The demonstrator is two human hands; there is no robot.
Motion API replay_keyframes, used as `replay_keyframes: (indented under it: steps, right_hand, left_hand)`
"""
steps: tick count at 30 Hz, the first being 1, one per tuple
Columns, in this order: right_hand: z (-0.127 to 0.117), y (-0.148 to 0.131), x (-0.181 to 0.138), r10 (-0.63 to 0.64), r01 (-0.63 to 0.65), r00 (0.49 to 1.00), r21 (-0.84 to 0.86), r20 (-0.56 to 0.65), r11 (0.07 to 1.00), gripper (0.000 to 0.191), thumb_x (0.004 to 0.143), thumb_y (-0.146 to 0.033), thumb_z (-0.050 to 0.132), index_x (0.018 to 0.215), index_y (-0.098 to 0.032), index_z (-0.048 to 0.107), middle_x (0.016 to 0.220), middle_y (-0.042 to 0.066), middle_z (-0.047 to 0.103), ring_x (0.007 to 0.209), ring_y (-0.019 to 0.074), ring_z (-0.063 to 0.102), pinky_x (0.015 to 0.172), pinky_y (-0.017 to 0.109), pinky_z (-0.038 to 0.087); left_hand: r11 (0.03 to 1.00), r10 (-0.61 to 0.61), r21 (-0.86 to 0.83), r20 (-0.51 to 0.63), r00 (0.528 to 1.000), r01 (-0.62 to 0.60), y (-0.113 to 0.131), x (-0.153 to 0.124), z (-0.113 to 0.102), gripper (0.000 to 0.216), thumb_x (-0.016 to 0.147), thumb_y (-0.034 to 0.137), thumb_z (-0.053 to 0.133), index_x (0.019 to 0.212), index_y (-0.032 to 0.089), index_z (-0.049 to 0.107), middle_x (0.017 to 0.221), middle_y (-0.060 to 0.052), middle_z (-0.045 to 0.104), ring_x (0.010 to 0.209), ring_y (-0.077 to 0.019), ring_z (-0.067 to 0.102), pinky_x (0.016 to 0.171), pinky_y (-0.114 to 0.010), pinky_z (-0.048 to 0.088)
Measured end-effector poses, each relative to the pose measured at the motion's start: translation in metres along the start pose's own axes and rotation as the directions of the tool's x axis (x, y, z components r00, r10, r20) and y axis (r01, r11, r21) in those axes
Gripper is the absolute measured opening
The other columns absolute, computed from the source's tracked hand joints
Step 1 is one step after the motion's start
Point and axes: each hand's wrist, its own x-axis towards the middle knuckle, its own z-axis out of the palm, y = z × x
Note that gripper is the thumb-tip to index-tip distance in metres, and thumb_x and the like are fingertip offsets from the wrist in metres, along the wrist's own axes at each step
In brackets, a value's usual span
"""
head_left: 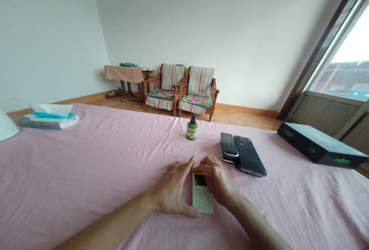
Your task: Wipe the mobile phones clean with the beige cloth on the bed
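Observation:
A white keypad phone (203, 200) with a dark screen lies face up on the pink cloth, its keys towards me. My left hand (173, 186) is spread along its left side, thumb by the lower corner and index finger by the top, fingers stretched apart. Over the phone's upper end, my right hand (215, 177) is closed, fingertips bent down onto the top edge. A pale bit shows under those fingertips, too small and covered to name. The right hand hides the phone's upper right side.
Beyond the hands stands a green bottle (191, 130) with a black cap. To the right lie a silver keypad phone (229, 146) on another device and a black smartphone (249, 155). A black box (319, 146) sits far right, a tissue pack (49, 118) far left.

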Motion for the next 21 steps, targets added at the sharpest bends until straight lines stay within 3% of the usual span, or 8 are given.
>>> replay_keyframes:
  steps: [7,14,21]
  right_hand:
    - [-0.004,-0.013,-0.011,0.007,-0.011,0.997,0.055,0.08,0.998,0.033,0.069,0.004,0.046,0.066,-0.02,0.068,0.078,0.002,0.059,0.079,0.0157,0.052,0.072,0.027,0.037]
    - [-0.022,-0.015,-0.014,0.223,-0.219,0.966,-0.047,0.129,0.975,0.033,0.066,-0.002,0.043,0.064,-0.019,0.071,0.074,0.004,0.06,0.071,0.0152,0.055,0.067,0.025,0.039]
    - [-0.009,-0.028,-0.011,0.155,-0.157,0.981,0.003,0.119,0.988,0.036,0.064,-0.003,0.043,0.068,-0.021,0.074,0.073,0.004,0.063,0.073,0.0151,0.056,0.07,0.024,0.04]
  left_hand:
    - [1.0,-0.012,0.026,-0.007,1.0,0.012,-0.003,0.0,0.003,0.129,0.051,0.062,0.075,0.148,0.018,0.003,0.145,-0.019,0.033,0.132,-0.04,0.03,0.107,-0.057,0.021]
    - [0.999,0.0,0.037,-0.012,1.0,0.0,-0.001,0.0,0.003,0.129,0.052,0.063,0.075,0.148,0.017,0.003,0.144,-0.019,0.035,0.131,-0.0381,0.03,0.108,-0.054,0.021]
    - [0.999,0.031,0.038,-0.028,0.999,-0.03,-0.004,0.001,0.004,0.128,0.051,0.06,0.076,0.148,0.021,0.002,0.143,-0.017,0.037,0.129,-0.0378,0.034,0.107,-0.055,0.023]
